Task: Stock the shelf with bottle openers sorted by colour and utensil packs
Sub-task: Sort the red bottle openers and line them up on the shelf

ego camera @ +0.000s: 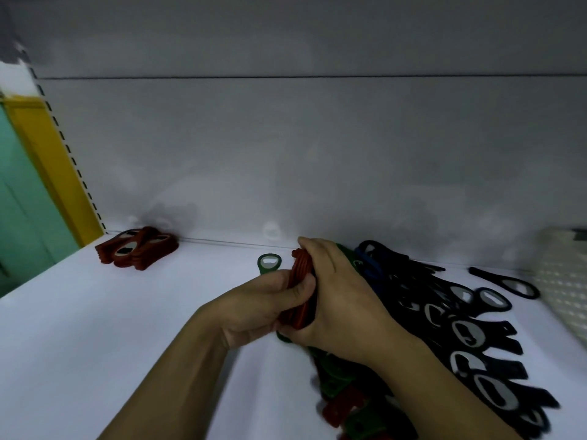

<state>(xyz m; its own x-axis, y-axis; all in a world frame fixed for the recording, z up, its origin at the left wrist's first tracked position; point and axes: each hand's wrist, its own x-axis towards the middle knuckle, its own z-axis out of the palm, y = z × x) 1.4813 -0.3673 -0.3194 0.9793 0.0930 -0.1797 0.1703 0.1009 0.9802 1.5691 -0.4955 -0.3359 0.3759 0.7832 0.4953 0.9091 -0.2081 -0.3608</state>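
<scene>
With left hand (263, 308) and right hand (338, 296) wrapped, fingers (309, 249) curled tight round the bundle of red bottle openers (300, 281) beside the mixed heap (451, 331), square edges, grip firmly, carry to the red stack (136, 252) at the shelf's (127, 328) back-left corner.

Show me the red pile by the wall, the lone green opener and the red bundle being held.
red pile (144, 257): head view, on a top opener's handle.
green opener (270, 264): head view, on its ringed head.
red bundle (300, 269): head view, on the exposed stacked edges.
</scene>
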